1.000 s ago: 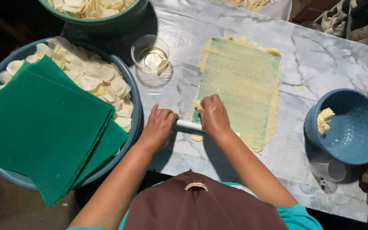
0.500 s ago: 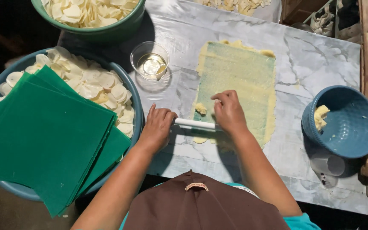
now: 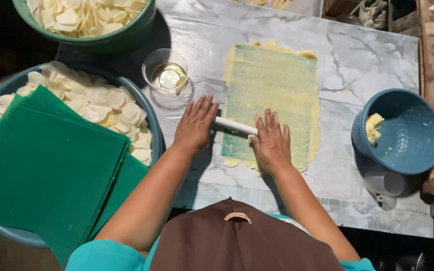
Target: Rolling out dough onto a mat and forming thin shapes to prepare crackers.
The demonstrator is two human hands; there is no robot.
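Green sheets [image 3: 41,170] lie stacked near left on a basin [image 3: 149,108] of pale discs. Both hands, left [image 3: 194,125] and right [image 3: 271,143], press flat with fingers spread on a white roller [image 3: 234,125] across the dough [image 3: 272,100] at mid-table. Right, a blue bowl [image 3: 410,133]; farther, a glass [image 3: 166,72].

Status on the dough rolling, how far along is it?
Done: the dough already lies thin and flat under a green sheet, squeezed out past its edges. In hand: the left hand and right hand press flat on a white roller at the near end. Left: a lump remains in the blue bowl; stacked green sheets wait unused.
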